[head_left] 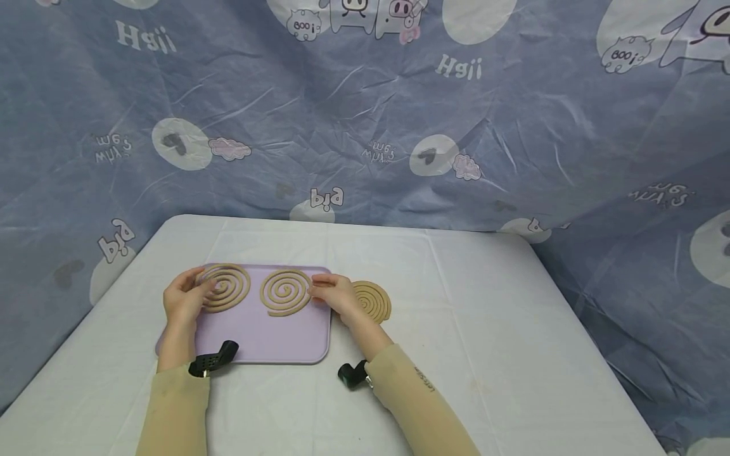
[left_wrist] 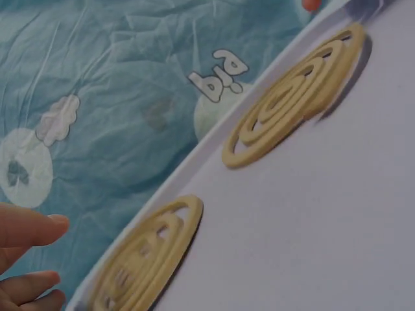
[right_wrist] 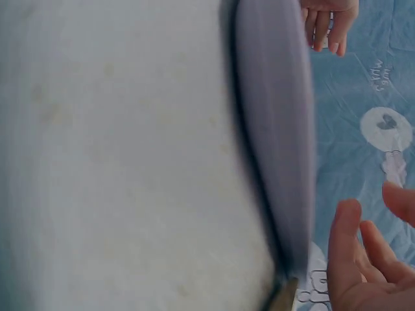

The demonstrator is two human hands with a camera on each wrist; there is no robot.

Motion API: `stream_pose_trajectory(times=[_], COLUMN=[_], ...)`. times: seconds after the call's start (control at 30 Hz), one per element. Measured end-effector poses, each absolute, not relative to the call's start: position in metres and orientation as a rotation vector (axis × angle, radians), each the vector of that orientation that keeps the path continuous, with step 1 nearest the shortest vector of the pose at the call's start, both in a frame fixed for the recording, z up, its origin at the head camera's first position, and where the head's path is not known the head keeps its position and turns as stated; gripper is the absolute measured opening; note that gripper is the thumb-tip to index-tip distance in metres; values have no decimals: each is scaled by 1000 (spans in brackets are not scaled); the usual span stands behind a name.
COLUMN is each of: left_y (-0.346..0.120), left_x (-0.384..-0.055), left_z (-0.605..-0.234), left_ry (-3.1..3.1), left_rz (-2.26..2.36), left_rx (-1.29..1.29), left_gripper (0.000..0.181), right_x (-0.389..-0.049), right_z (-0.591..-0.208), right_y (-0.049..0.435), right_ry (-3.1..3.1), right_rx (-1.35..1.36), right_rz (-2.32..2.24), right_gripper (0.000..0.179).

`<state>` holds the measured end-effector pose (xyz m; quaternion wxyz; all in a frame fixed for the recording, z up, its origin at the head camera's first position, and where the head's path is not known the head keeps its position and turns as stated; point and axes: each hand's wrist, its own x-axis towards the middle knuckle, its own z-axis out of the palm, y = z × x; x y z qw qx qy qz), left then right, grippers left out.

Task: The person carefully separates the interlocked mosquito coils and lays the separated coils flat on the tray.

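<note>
Tan right coil (head_left: 286, 291) lies on the lilac tray (head_left: 262, 341) beside the right hand (head_left: 335, 294), fingers apart; the left hand (head_left: 185, 296), fingers spread, overlaps the left coil (head_left: 229, 287). The right hand partly hides a third coil (head_left: 374, 300).

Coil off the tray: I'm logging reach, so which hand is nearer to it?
Right. The right hand is beside the coil, partly hiding it in the head view; the left hand is at the left end of the tray.
</note>
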<state>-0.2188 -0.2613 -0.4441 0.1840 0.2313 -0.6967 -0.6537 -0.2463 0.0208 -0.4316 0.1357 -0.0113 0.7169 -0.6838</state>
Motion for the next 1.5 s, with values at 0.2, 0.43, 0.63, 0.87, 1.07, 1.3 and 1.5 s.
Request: stream_pose_trajectory(times=[0.2, 0.43, 0.63, 0.87, 1.07, 1.3, 1.5], left_y=[-248, -197, -154, -117, -103, -96, -91], left_x=[-218, -224, -220, -217, -222, -222, -219], left_z=[-423, -407, -402, -411, -434, -443, -445], left_ry=[-1915, -1944, -2105, -2263, -2431, -2534, -2545], left_rz=[-1938, -2160, -2253, -2302, -2248, -2208, -2245], left_rx=[624, 209, -133, -310, -320, -225, -224], left_gripper=[42, 32, 34, 27, 31, 32, 35], right_x=[-239, -232, -227, -218, -229, -234, -237], right_z=[-415, -403, -401, -395, -415, -422, -430], right_y=[48, 90, 121, 149, 166, 171, 172], right_ry=[2067, 2151, 2158, 2189, 2263, 2343, 2300], right_rx=[-242, -302, -311, -275, -204, -102, -82], right_rz=[-1840, -1750, -1781, -1768, -1787, -1716, -1735], right_gripper=[44, 40, 38, 40, 45, 43, 40])
